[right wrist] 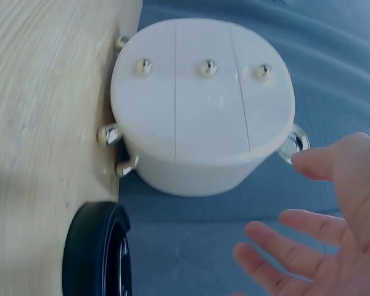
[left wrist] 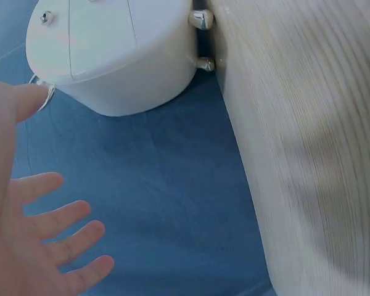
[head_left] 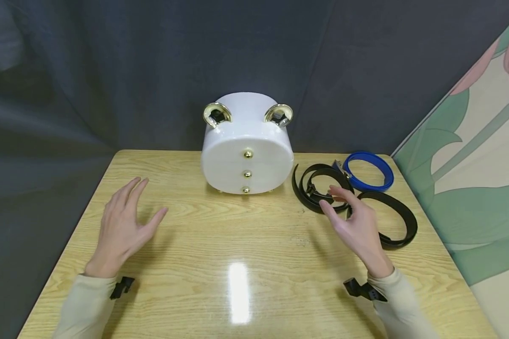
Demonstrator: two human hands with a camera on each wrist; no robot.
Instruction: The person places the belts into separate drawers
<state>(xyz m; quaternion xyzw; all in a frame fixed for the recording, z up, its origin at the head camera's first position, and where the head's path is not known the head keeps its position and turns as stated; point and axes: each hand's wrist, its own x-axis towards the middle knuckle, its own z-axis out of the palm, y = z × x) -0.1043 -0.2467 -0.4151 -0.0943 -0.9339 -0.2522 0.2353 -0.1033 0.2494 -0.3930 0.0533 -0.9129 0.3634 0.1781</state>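
A white rounded box with three drawer fronts (head_left: 225, 162), gold knobs, small gold feet and two gold ear-like rings stands at the table's back edge. My left hand (head_left: 123, 226) hovers over the left of the table, fingers spread, holding nothing. On the other side my right hand (head_left: 356, 226) is held above the table with thumb and fingers apart, also holding nothing. It is nearest to the coiled black belts. One black belt (head_left: 299, 188) lies coiled left of its fingertips, another black belt (head_left: 407, 221) to its right. Behind them lies a coiled blue belt (head_left: 383, 167).
The wood-grain table (head_left: 195, 245) has a bright light reflection near its front. A dark curtain (head_left: 152, 70) hangs behind and to the left. Along the right edge is a panel with a leaf and flower pattern (head_left: 483, 188). Each wrist wears a small black camera mount (head_left: 362, 288).
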